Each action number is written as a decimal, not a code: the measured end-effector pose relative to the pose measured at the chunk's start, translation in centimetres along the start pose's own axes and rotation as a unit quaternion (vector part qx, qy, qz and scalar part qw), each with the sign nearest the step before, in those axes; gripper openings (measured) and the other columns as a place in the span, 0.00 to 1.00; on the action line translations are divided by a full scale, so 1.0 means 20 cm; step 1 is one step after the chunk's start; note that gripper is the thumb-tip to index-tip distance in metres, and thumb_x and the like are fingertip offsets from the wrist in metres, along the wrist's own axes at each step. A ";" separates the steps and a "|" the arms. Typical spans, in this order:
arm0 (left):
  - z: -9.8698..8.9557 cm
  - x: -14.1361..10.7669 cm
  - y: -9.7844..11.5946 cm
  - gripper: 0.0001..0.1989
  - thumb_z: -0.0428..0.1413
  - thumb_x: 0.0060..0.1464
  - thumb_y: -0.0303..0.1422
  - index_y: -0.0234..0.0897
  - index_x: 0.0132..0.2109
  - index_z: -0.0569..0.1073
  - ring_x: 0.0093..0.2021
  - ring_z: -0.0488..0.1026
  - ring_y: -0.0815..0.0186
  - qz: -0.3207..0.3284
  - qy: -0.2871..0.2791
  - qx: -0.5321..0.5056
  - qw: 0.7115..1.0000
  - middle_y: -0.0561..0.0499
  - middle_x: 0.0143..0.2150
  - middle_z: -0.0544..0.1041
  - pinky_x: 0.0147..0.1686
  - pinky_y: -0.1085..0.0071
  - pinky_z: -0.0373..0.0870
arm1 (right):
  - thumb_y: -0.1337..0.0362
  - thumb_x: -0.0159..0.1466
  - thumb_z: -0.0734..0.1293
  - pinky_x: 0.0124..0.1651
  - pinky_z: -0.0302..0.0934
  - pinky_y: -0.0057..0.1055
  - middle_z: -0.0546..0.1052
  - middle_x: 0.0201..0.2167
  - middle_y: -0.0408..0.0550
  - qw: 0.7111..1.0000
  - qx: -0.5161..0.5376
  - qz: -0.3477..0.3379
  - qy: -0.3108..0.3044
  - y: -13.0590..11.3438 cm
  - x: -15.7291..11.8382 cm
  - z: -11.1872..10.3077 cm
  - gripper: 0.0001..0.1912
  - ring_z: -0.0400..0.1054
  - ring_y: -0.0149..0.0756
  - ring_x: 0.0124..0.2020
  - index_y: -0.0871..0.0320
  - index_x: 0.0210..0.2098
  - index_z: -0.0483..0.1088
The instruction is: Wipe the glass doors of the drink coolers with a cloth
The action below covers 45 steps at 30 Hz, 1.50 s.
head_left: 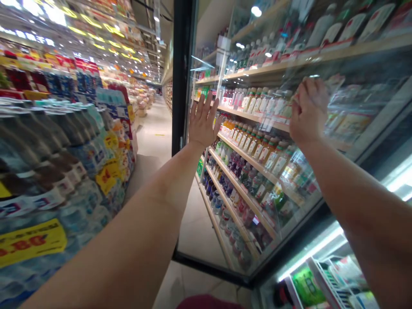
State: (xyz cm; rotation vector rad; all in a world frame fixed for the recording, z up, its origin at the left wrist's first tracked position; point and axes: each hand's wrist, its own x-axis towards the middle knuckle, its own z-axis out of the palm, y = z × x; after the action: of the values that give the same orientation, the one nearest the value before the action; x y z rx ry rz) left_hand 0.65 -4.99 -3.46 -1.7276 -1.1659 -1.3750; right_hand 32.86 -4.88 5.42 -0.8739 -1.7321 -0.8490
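Observation:
A tall glass door (206, 223) with a black frame stands swung out in front of me. Near the frame's left side, my left hand (203, 122) lies flat on the glass with its fingers spread. Higher up on the right, my right hand (309, 109) has its fingers bent round a crumpled pale cloth (335, 82), pressed to the glass. Rows of bottles (254, 139) on wooden-edged shelves show in the glass behind both hands; whether reflected or seen through, I cannot tell.
Stacked packs of bottled drinks (77, 171) with a yellow price sign (32, 241) fill the left side. A tiled aisle (156, 124) runs ahead. At the lower right, a lit cooler holds green packages (307, 286).

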 end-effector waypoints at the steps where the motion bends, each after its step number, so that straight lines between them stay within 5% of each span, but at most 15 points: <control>1: 0.00 0.00 0.00 0.35 0.39 0.73 0.52 0.36 0.76 0.59 0.80 0.41 0.55 0.000 -0.001 0.003 1.000 0.44 0.79 0.52 0.78 0.52 0.35 | 0.58 0.75 0.55 0.75 0.42 0.62 0.61 0.74 0.50 1.000 0.003 -0.004 -0.007 -0.01 0.03 0.00 0.28 0.46 0.54 0.76 0.52 0.72 0.62; 6: 0.00 0.00 0.00 0.34 0.41 0.73 0.50 0.36 0.77 0.58 0.80 0.40 0.54 0.004 -0.011 0.005 1.000 0.44 0.80 0.50 0.78 0.51 0.34 | 0.56 0.77 0.51 0.76 0.40 0.63 0.59 0.75 0.51 1.000 0.013 0.013 0.003 -0.09 -0.01 0.05 0.29 0.44 0.54 0.77 0.54 0.74 0.59; 11: 0.00 0.00 0.00 0.34 0.42 0.72 0.49 0.38 0.77 0.58 0.80 0.39 0.54 -0.001 -0.013 -0.005 1.000 0.46 0.80 0.50 0.78 0.50 0.33 | 0.53 0.78 0.49 0.78 0.38 0.56 0.58 0.76 0.38 1.000 0.010 -0.011 -0.024 -0.14 0.08 0.12 0.27 0.42 0.47 0.78 0.43 0.73 0.59; 16: 0.00 0.00 -0.01 0.34 0.41 0.73 0.50 0.37 0.76 0.58 0.80 0.40 0.54 0.003 -0.014 0.000 1.000 0.45 0.79 0.51 0.78 0.52 0.32 | 0.55 0.77 0.50 0.78 0.35 0.58 0.57 0.76 0.45 1.000 0.015 0.001 -0.027 -0.22 0.17 0.17 0.29 0.40 0.49 0.78 0.55 0.73 0.59; 23: 0.02 0.00 -0.02 0.34 0.40 0.73 0.51 0.38 0.77 0.58 0.80 0.40 0.56 0.010 0.003 0.011 1.000 0.45 0.79 0.51 0.78 0.53 0.33 | 0.52 0.78 0.46 0.78 0.32 0.59 0.60 0.74 0.29 0.996 0.032 -0.056 -0.069 -0.32 0.19 0.26 0.27 0.40 0.45 0.78 0.36 0.73 0.54; 29: 0.04 -0.01 -0.04 0.35 0.38 0.74 0.52 0.37 0.77 0.58 0.80 0.40 0.56 0.021 0.013 0.021 0.999 0.43 0.79 0.51 0.78 0.54 0.33 | 0.58 0.78 0.47 0.79 0.39 0.55 0.60 0.75 0.45 0.996 0.039 -0.074 -0.035 -0.41 0.11 0.28 0.28 0.46 0.44 0.77 0.53 0.74 0.58; 35: 0.04 -0.01 -0.04 0.36 0.36 0.74 0.53 0.36 0.77 0.59 0.80 0.40 0.55 0.020 0.011 0.015 1.000 0.42 0.79 0.52 0.78 0.53 0.34 | 0.63 0.75 0.52 0.76 0.46 0.57 0.66 0.71 0.48 0.985 0.044 -0.142 -0.087 -0.40 0.15 0.26 0.29 0.51 0.48 0.76 0.52 0.73 0.60; 45: 0.06 0.00 -0.06 0.37 0.37 0.73 0.54 0.35 0.76 0.59 0.80 0.39 0.55 0.023 0.018 0.018 0.999 0.41 0.79 0.52 0.78 0.53 0.33 | 0.65 0.75 0.53 0.78 0.44 0.55 0.65 0.72 0.43 0.985 0.049 -0.143 -0.079 -0.40 0.04 0.30 0.27 0.51 0.44 0.76 0.48 0.71 0.63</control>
State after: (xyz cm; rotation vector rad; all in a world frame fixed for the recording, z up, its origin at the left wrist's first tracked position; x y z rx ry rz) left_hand 0.06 -3.46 -3.87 -1.6882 -1.1170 -1.3449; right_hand 23.09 -3.53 3.34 -0.6513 -2.0547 -0.8905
